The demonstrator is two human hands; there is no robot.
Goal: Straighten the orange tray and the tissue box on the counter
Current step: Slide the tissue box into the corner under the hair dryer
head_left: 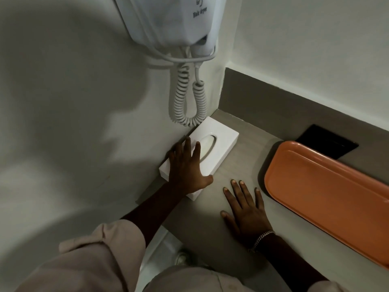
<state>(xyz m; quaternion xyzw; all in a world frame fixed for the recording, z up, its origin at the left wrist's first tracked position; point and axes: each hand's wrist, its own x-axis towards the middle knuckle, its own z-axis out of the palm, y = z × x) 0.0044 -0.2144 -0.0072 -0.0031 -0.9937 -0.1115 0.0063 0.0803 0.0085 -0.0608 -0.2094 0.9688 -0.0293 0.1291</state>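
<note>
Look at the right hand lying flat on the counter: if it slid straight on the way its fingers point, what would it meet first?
The right hand points up the bare counter between the tissue box and the orange tray. It would probably reach the grey backsplash first, though it may brush the tray's near corner; depth is unclear.

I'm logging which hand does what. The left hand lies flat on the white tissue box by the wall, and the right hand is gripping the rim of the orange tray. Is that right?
Not quite. The head view shows the right hand lying flat, fingers spread, on the grey counter, apart from the orange plastic tray. The left hand does lie flat on the white rectangular tissue box by the wall.
</note>
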